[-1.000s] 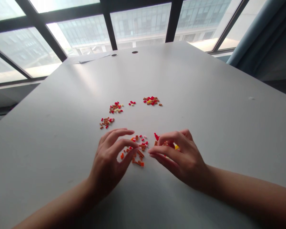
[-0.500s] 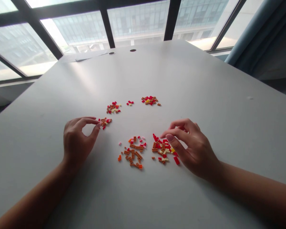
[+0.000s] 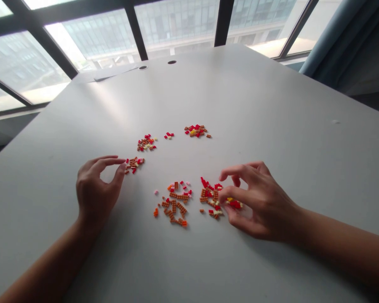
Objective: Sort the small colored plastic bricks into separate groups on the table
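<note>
My left hand (image 3: 96,185) is at the left edge of a small pile of brown, red and pink toy building bricks (image 3: 134,164). Its thumb and index tip come together there in a pinch; whatever lies between them is too small to make out. Over the right side of a larger pile of red, brown and cream bricks (image 3: 210,194) hovers my right hand (image 3: 259,202). Its fingers are curved and spread apart, with nothing visible in them, and they cover part of that pile. Between the hands lies a loose group of brown, orange and pink bricks (image 3: 174,206).
Farther back on the white table (image 3: 255,109) are a mixed brick pile (image 3: 147,143), a few red and cream bricks (image 3: 169,135) and a red and brown pile (image 3: 197,131). Windows and a blue curtain (image 3: 331,42) stand beyond the table.
My right hand has opened wider, its thumb moving down away from the index finger, over the right pile. The left hand keeps its pinch at the small pile. The view has shifted slightly.
</note>
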`<state>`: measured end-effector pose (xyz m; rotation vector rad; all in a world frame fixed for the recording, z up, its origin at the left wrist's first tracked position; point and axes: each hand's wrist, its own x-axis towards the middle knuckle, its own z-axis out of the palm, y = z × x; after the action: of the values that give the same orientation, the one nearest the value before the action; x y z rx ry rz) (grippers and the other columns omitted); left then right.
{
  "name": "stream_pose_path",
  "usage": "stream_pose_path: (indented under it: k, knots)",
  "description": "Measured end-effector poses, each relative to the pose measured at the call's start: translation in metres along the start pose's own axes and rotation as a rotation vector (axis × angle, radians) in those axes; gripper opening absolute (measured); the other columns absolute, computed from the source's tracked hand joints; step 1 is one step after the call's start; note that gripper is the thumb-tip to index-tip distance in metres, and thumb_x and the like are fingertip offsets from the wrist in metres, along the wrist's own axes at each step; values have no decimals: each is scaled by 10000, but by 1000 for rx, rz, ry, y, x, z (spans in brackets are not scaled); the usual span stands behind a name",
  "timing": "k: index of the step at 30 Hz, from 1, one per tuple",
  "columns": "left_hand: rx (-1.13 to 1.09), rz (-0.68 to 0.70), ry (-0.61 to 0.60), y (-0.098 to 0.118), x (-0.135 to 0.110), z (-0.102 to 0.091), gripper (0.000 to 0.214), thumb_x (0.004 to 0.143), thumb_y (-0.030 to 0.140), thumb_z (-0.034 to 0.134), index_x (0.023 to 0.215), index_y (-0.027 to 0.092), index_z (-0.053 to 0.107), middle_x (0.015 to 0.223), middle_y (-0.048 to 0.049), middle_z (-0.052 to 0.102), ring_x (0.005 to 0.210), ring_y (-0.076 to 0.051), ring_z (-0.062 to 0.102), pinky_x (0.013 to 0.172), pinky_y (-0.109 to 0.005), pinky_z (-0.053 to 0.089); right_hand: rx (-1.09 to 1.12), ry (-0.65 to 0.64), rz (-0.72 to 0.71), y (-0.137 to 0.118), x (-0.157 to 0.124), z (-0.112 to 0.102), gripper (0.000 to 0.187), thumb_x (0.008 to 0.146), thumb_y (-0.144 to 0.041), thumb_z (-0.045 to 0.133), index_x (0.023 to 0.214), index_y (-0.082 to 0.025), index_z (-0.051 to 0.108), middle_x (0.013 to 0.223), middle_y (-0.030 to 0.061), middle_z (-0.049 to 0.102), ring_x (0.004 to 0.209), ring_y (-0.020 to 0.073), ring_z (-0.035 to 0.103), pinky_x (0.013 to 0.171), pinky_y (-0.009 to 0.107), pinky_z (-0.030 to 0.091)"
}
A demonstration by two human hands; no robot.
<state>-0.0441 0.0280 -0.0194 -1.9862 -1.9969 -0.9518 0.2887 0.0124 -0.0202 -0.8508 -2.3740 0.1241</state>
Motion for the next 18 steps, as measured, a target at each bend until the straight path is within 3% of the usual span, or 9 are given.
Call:
stream_pose_path:
  k: [6,11,18]
  knots:
    - [-11,17,18,0,-2,0,186,877,339,607,896,186,711,1047,-69,718,1020,-257,645,951,-447,503,-57,-1,36,-1,-1,1,70,786,-172,563,829,-172,618,1003,104,605,700,169,542,794,416,367]
    - [-28,67,124,-1,-1,6,235,849,376,588,814,184,718,955,-86,739,934,-277,668,930,-470,499,-106,18,85,1,-1,3,77,793,-188,566,851,-177,616,1000,98,611,695,171,556,777,398,356]
    - [-23,74,120,1,-3,5,244,851,366,589,818,164,723,963,-109,737,935,-283,666,947,-475,485,-93,-22,112,1,0,4,77,823,-205,568,818,-191,643,1036,101,620,693,161,551,797,402,343]
